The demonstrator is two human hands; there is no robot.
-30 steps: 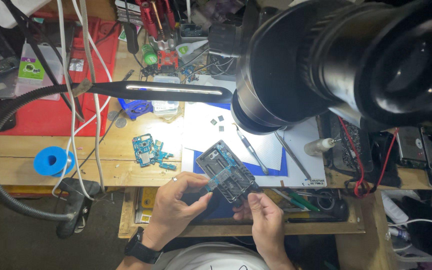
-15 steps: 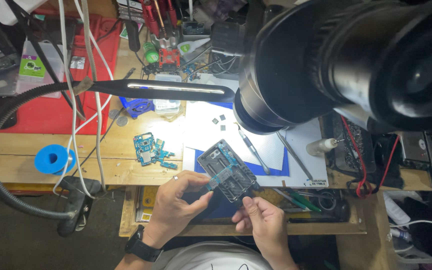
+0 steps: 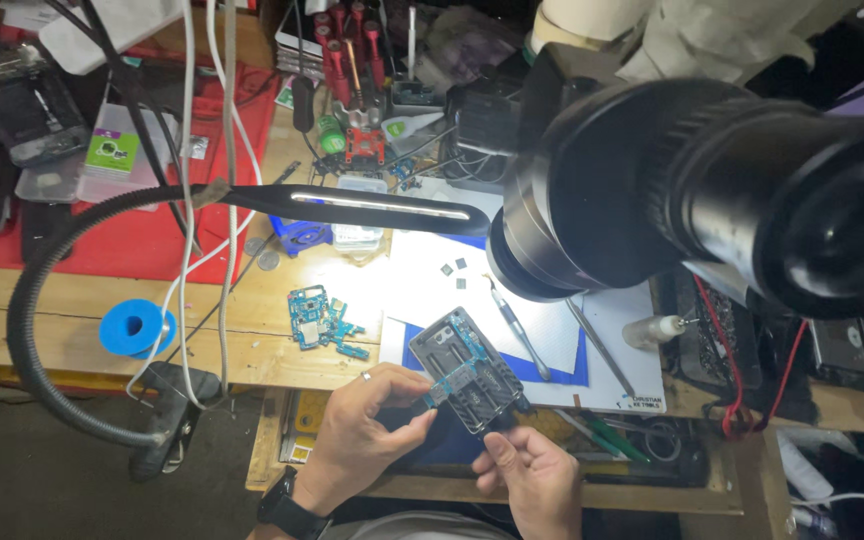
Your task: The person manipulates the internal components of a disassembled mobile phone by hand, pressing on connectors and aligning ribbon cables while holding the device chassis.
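Observation:
My left hand [image 3: 362, 435] pinches the lower left edge of an opened phone frame [image 3: 467, 372], thumb and fingers on its blue circuit board. My right hand [image 3: 537, 480] grips the frame's bottom end from below. The frame is dark, tilted, and held just above the near edge of the wooden bench [image 3: 62, 300]. A black watch sits on my left wrist.
A loose blue circuit board [image 3: 324, 322] lies left of the phone. Tweezers [image 3: 517, 325] and a thin probe [image 3: 599, 345] rest on a white and blue mat [image 3: 602, 320]. A gooseneck lamp [image 3: 372, 207] lights the bench. A large black microscope head [image 3: 672, 190] hangs at right. A blue tape roll [image 3: 137, 328] lies at left.
Both hands and the phone frame have shifted slightly; the grip is the same.

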